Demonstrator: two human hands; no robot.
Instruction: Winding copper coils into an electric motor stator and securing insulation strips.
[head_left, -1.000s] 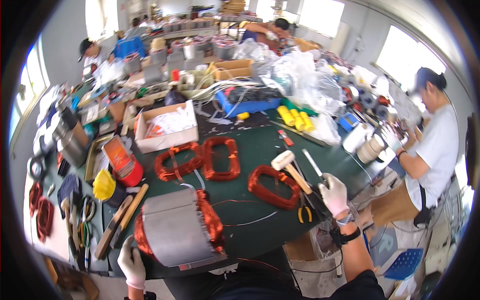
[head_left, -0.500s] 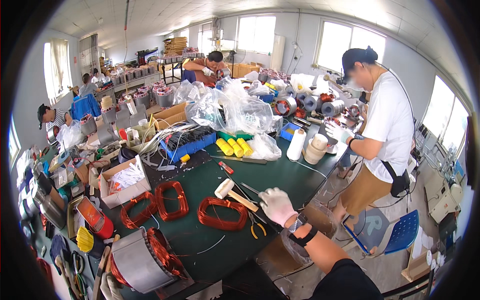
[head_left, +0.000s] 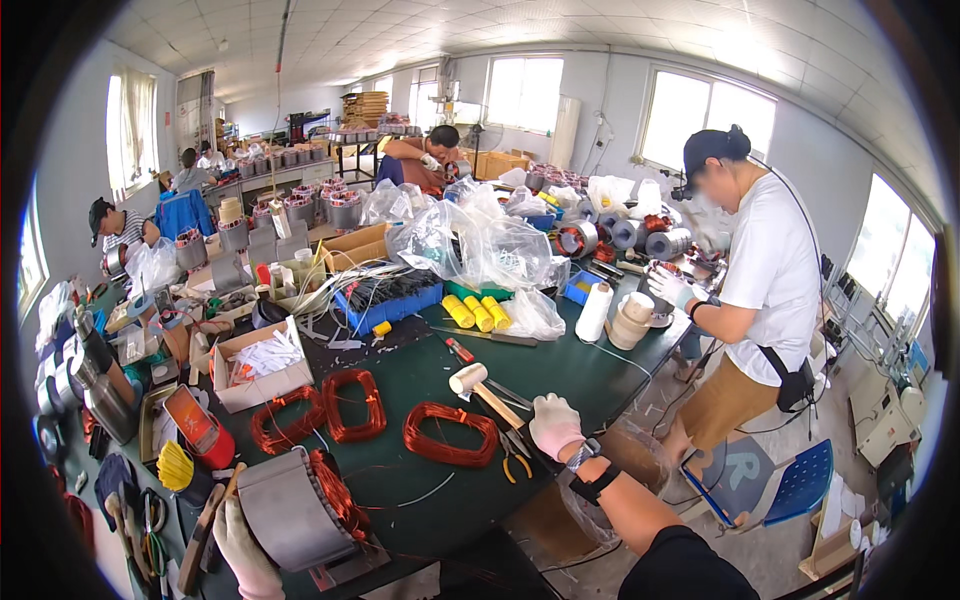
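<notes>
At the lower left, a grey motor stator (head_left: 292, 510) lies on its side, red-brown copper windings (head_left: 338, 495) bulging from its right end. My left hand (head_left: 245, 550), in a white glove, rests against the stator's left end with its fingers stretched out. Beside those fingers is a flat wooden stick (head_left: 203, 535). My right hand (head_left: 557, 427), also gloved, is closed at the table's right edge, near the mallet (head_left: 485, 393) and the pliers (head_left: 515, 460). Slim pointed metal blades (head_left: 508, 393) extend toward its fingers; its grip is partly hidden.
Three copper wire coils (head_left: 450, 433) lie mid-table. Behind them are a carton of white strips (head_left: 262, 365), a blue bin (head_left: 390, 305), yellow rolls (head_left: 478, 313) and clear plastic bags (head_left: 470, 240). A co-worker (head_left: 765, 260) stands at right near a blue chair (head_left: 800, 485).
My left hand has come up from the lower edge onto the stator's left end. My right hand has drawn slightly nearer to me, its fingers more curled. The view has shifted a little.
</notes>
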